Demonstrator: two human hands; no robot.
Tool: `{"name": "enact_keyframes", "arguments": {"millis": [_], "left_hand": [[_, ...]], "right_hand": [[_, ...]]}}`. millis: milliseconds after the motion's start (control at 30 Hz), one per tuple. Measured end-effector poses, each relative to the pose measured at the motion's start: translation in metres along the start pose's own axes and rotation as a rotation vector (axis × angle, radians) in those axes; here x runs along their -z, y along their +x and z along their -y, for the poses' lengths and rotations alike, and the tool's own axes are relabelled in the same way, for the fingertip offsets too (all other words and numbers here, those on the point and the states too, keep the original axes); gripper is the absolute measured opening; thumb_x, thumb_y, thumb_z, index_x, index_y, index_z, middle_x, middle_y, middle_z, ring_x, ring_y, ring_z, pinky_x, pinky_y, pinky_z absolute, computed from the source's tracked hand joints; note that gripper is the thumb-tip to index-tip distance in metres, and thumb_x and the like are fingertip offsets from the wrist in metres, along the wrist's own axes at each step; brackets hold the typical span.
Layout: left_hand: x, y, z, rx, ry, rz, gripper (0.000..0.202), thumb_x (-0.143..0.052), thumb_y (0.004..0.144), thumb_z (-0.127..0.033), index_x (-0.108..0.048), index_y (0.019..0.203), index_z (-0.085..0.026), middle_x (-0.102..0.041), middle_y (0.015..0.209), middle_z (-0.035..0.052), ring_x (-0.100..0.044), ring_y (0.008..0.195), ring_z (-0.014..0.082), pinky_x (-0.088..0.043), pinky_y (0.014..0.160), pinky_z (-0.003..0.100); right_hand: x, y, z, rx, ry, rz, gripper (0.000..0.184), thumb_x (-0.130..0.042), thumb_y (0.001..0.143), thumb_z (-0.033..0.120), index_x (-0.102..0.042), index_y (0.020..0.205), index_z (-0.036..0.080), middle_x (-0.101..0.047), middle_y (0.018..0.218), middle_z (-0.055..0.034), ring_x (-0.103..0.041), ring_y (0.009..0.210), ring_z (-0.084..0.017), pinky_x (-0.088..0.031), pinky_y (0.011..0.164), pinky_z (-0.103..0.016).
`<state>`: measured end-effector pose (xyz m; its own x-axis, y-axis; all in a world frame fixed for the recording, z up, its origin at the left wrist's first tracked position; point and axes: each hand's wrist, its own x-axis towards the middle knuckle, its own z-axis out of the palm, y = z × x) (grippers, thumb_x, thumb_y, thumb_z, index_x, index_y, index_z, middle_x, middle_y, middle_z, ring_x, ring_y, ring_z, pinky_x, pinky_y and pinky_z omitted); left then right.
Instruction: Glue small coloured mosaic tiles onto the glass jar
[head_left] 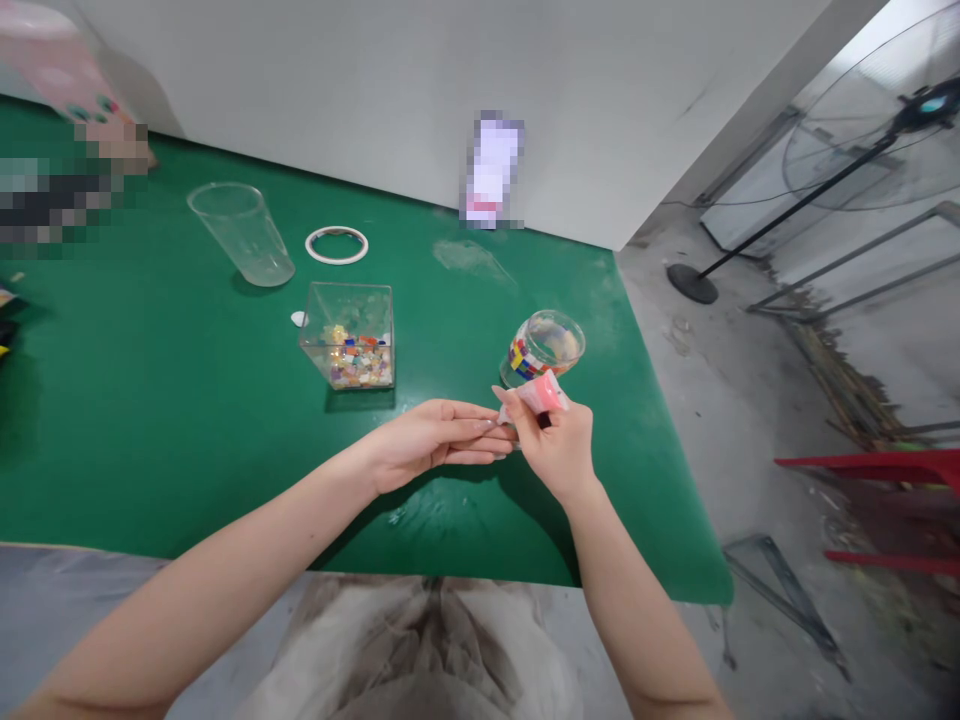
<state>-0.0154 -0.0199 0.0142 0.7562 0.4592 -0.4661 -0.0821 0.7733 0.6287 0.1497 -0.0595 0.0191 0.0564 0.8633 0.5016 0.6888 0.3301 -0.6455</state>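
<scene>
My right hand [559,450] is closed around a pink-and-white squeeze tube [544,393], its narrow end tipped down toward my left fingertips. My left hand [442,435] lies palm up with its thumb pressed toward the fingers; anything pinched there is too small to make out. Just beyond the tube stands a clear round cup [559,340] with colourful mosaic tiles around its side, partly hidden by the tube. To the left, a clear square container [349,345] holds many small mixed-colour tiles.
On the green table [225,440] are a tall clear plastic cup [251,235] and a white ring [337,246]. A blurred phone [493,170] leans on the wall. Someone's hand [116,140] shows at far left. A fan [694,283] and a red stool [885,465] stand right.
</scene>
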Motion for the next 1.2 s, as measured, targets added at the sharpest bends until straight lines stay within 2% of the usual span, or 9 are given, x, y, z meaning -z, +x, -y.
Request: {"name": "enact_keyframes", "arguments": {"millis": [267, 500, 600, 733, 833, 933, 1033, 1133, 1200], "left_hand": [[-0.003, -0.002, -0.001, 0.000, 0.027, -0.008, 0.018, -0.063, 0.086, -0.018, -0.072, 0.101, -0.013, -0.074, 0.104, 0.0113, -0.070, 0.091, 0.0143, -0.051, 0.090, 0.025], [-0.001, -0.002, -0.003, -0.013, 0.049, -0.017, 0.022, -0.063, 0.086, -0.018, -0.070, 0.106, -0.013, -0.070, 0.115, 0.0130, -0.068, 0.102, 0.0174, -0.051, 0.091, 0.025], [-0.001, -0.002, -0.003, -0.011, 0.038, -0.017, 0.023, -0.060, 0.088, -0.020, -0.069, 0.107, -0.011, -0.068, 0.119, 0.0142, -0.066, 0.106, 0.0192, -0.052, 0.092, 0.026], [-0.001, -0.001, -0.004, -0.013, 0.001, -0.030, 0.025, -0.051, 0.093, -0.021, -0.069, 0.105, -0.009, -0.067, 0.118, 0.0164, -0.066, 0.106, 0.0211, -0.054, 0.088, 0.026], [-0.001, 0.001, -0.004, -0.004, -0.007, -0.045, 0.028, -0.048, 0.094, -0.023, -0.068, 0.105, -0.008, -0.067, 0.119, 0.0170, -0.066, 0.106, 0.0213, -0.054, 0.087, 0.025], [-0.001, 0.003, -0.005, 0.002, -0.010, -0.065, 0.029, -0.047, 0.095, -0.024, -0.069, 0.104, -0.008, -0.068, 0.117, 0.0172, -0.067, 0.106, 0.0213, -0.055, 0.086, 0.025], [0.000, 0.004, -0.006, -0.004, -0.021, -0.097, 0.028, -0.046, 0.095, -0.023, -0.069, 0.102, -0.008, -0.068, 0.116, 0.0168, -0.067, 0.104, 0.0213, -0.055, 0.086, 0.025], [0.001, 0.005, -0.007, -0.017, -0.029, -0.116, 0.028, -0.046, 0.095, -0.023, -0.069, 0.101, -0.008, -0.068, 0.116, 0.0168, -0.068, 0.103, 0.0214, -0.055, 0.088, 0.026], [0.002, 0.005, -0.009, -0.020, -0.033, -0.135, 0.028, -0.046, 0.095, -0.023, -0.069, 0.101, -0.008, -0.069, 0.115, 0.0172, -0.068, 0.102, 0.0215, -0.055, 0.088, 0.026]], "right_hand": [[0.003, -0.002, -0.001, -0.183, 0.027, -0.175, 0.028, -0.063, 0.082, 0.039, -0.070, 0.063, 0.019, -0.065, 0.052, -0.0010, -0.058, 0.045, -0.013, -0.044, 0.046, -0.024], [0.034, 0.009, -0.017, -0.434, 0.090, -0.317, 0.038, -0.069, 0.074, 0.050, -0.062, 0.056, 0.018, -0.057, 0.046, 0.0004, -0.049, 0.042, -0.011, -0.038, 0.042, -0.024], [0.047, 0.006, -0.043, -0.610, 0.283, -0.264, 0.044, -0.067, 0.073, 0.058, -0.064, 0.063, 0.016, -0.042, 0.037, 0.0066, -0.033, 0.032, -0.006, -0.025, 0.035, -0.022], [0.054, -0.001, -0.073, -0.779, 0.357, 0.032, 0.048, -0.073, 0.064, 0.060, -0.061, 0.064, 0.014, -0.053, 0.045, 0.0031, -0.043, 0.037, -0.007, -0.028, 0.037, -0.020], [0.052, -0.003, -0.083, -0.827, 0.318, 0.165, 0.049, -0.079, 0.056, 0.056, -0.060, 0.070, 0.014, -0.060, 0.052, 0.0006, -0.046, 0.039, -0.008, -0.032, 0.037, -0.020], [0.046, -0.002, -0.085, -0.830, 0.273, 0.197, 0.064, -0.082, 0.051, 0.053, -0.059, 0.097, 0.014, -0.063, 0.055, 0.0023, -0.048, 0.038, -0.009, -0.037, 0.038, -0.022], [0.042, -0.004, -0.087, -0.772, 0.067, 0.209, 0.083, -0.078, 0.057, 0.054, -0.047, 0.123, 0.015, -0.061, 0.053, 0.0060, -0.050, 0.039, -0.012, -0.039, 0.040, -0.024], [0.045, -0.007, -0.086, -0.665, -0.225, 0.228, 0.078, -0.070, 0.065, 0.059, -0.049, 0.125, 0.014, -0.058, 0.051, 0.0052, -0.058, 0.049, -0.018, -0.044, 0.050, -0.028], [0.048, -0.007, -0.085, -0.571, -0.364, 0.215, 0.071, -0.067, 0.067, 0.061, -0.055, 0.121, 0.016, -0.064, 0.063, -0.0013, -0.064, 0.064, -0.023, -0.049, 0.060, -0.035]]}}
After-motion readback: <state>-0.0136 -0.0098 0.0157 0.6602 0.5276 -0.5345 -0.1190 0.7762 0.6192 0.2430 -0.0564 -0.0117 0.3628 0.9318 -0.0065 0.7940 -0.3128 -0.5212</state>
